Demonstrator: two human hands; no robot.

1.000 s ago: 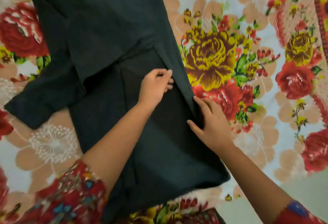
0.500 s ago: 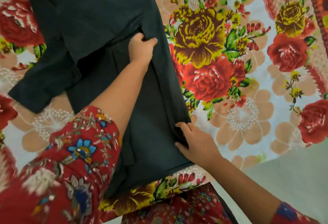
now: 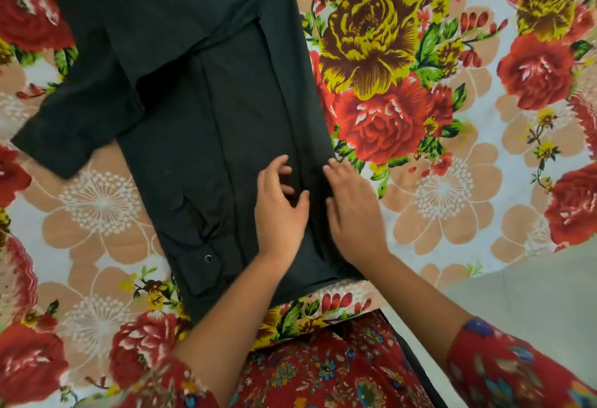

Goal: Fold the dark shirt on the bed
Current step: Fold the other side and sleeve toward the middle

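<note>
The dark shirt (image 3: 200, 110) lies lengthwise on the flowered bed sheet (image 3: 452, 188), its right side folded inward into a long straight edge. One sleeve (image 3: 71, 123) sticks out to the left, its cuff on the sheet. A second cuff with a small button (image 3: 208, 258) lies on the lower part of the shirt. My left hand (image 3: 279, 210) rests flat on the folded panel near the hem, fingers spread. My right hand (image 3: 352, 210) lies flat beside it on the shirt's right edge, holding nothing.
The bed's near edge runs along the bottom, with grey floor (image 3: 533, 304) at the lower right. My red flowered clothing (image 3: 323, 372) presses against the bed edge below the shirt's hem.
My left hand has let go of the fold higher up and come down beside my right hand. The folded right panel now lies flat, and both hands press on it near the hem.
</note>
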